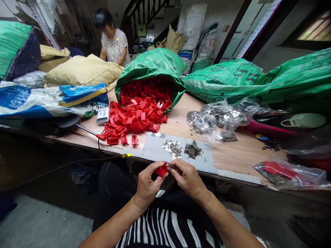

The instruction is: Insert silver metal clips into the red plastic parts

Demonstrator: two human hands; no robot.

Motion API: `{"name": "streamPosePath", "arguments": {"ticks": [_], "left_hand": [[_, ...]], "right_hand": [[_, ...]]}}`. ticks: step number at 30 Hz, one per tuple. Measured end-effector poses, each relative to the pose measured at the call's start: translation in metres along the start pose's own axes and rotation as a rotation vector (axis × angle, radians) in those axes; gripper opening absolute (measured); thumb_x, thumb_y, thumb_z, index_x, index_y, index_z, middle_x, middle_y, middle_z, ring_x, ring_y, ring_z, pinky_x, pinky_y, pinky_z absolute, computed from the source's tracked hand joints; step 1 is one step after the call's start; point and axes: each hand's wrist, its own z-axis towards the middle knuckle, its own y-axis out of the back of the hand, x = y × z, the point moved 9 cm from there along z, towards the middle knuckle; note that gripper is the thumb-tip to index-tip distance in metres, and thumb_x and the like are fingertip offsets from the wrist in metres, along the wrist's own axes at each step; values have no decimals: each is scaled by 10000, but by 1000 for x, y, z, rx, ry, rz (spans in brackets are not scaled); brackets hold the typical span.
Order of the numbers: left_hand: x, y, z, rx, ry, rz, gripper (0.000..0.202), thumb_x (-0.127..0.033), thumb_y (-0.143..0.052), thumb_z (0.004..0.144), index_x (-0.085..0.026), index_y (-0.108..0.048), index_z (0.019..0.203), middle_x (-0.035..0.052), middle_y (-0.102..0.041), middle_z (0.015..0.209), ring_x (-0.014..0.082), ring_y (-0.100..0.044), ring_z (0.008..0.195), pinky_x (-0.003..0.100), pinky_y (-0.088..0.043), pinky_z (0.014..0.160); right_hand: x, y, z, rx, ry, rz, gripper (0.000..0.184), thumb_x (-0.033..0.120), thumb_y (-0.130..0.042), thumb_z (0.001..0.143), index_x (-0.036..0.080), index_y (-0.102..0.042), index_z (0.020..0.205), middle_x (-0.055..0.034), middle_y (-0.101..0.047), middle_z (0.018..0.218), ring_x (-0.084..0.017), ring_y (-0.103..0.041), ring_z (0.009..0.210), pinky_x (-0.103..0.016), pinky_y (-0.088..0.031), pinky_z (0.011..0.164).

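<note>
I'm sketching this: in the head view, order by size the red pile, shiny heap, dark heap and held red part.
1. Red pile
2. Shiny heap and dark heap, too alike to rank
3. Held red part, partly covered

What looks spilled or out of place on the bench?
Red parts spread in a jumbled heap from the open mouth of the green sack onto the table. It looks like a spill, though possibly deliberate. Nothing else stands out.
</note>
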Motion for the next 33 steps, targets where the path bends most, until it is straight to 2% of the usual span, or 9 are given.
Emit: {"name": "streamPosePath", "arguments": {"ticks": [5,9,13,18,24,29,33], "left_hand": [[1,1,-2,-14,25,-22,301,-196,-648,811,-215,-625,1111,64,-718,1063,194,-685,973,316,-552,879],[1,3,-2,-13,27,-17,303,-225,-656,811,-214,-623,1112,68,-718,1064,198,-690,959,313,-560,855],[-2,4,-1,-9,14,7,300,-231,-656,809,-214,-630,1107,73,-721,1059,205,-692,957,321,-562,850],[-6,5,-1,-14,-22,34,295,-210,-651,805,-216,-636,1100,69,-721,1063,209,-684,981,331,-556,872],[-5,3,-1,22,-5,46,300,-212,-629,821,-227,-625,1120,68,-716,1072,205,-676,984,348,-549,886],[-6,-2,-3,91,7,-5,329,-154,-602,817,-229,-622,1136,66,-709,1101,204,-666,1012,355,-536,916],[-5,-4,-4,104,14,-32,336,-157,-629,807,-233,-626,1135,57,-714,1088,204,-671,1004,348,-538,905]], "right_hand": [[-4,-1,1,48,-23,128,162,276,-506,919,200,-643,878,-54,-630,827,-170,-574,766,-282,-464,696],[-22,3,1,30,-124,231,190,349,-512,917,202,-630,936,-26,-625,832,-145,-544,721,-256,-443,665],[-32,2,-2,24,-175,238,194,376,-531,898,196,-599,871,-4,-591,785,-136,-516,713,-239,-426,654],[-31,-2,-4,38,-177,212,179,356,-539,894,196,-581,827,9,-570,747,-132,-508,697,-237,-424,665],[-15,-10,-5,168,-85,240,185,309,-529,908,210,-621,1034,-49,-660,946,-170,-594,850,-283,-468,781],[-17,-10,-4,213,-73,225,120,283,-550,891,199,-632,918,-31,-656,851,-159,-588,783,-268,-475,735],[-24,-9,-4,175,-96,191,121,295,-540,894,197,-609,876,-12,-629,804,-148,-565,745,-248,-454,699]]}}
